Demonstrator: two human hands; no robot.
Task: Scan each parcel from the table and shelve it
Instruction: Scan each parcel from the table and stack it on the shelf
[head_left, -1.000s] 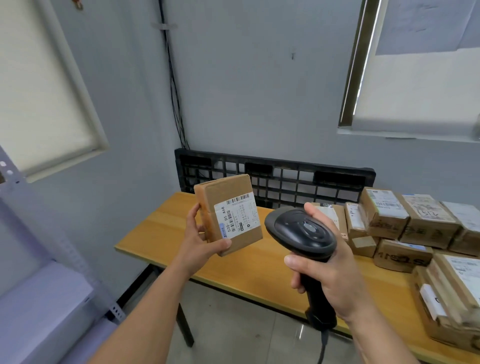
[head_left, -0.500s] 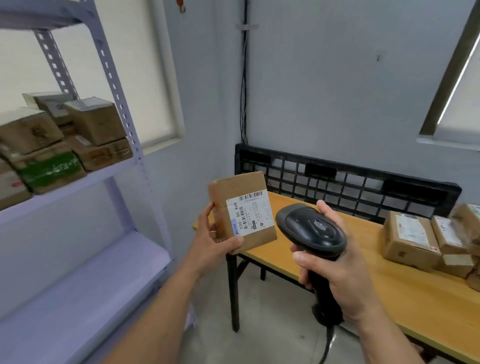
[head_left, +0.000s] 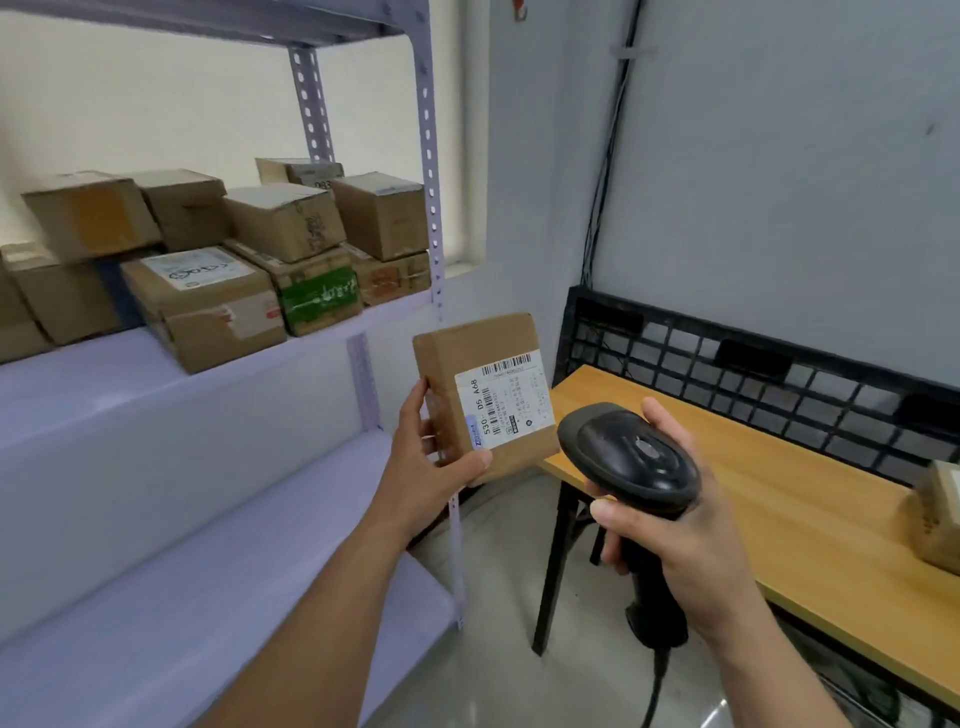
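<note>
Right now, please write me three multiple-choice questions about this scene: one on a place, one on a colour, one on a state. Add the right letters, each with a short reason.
1. Where is the labelled parcel?
A) in the left hand
B) flat on the table
C) on the shelf

2. What colour is the scanner?
A) yellow
B) black
C) white

3. What is the right hand doing?
A) hanging open and empty
B) pressing flat on the table
C) gripping the scanner's handle

Answers:
1 A: the left hand's thumb and fingers hold the parcel up in the air, with its label toward the camera.
2 B: the scanner's head and handle are both black.
3 C: the right hand's fingers are curled round the handle below the head.
</note>
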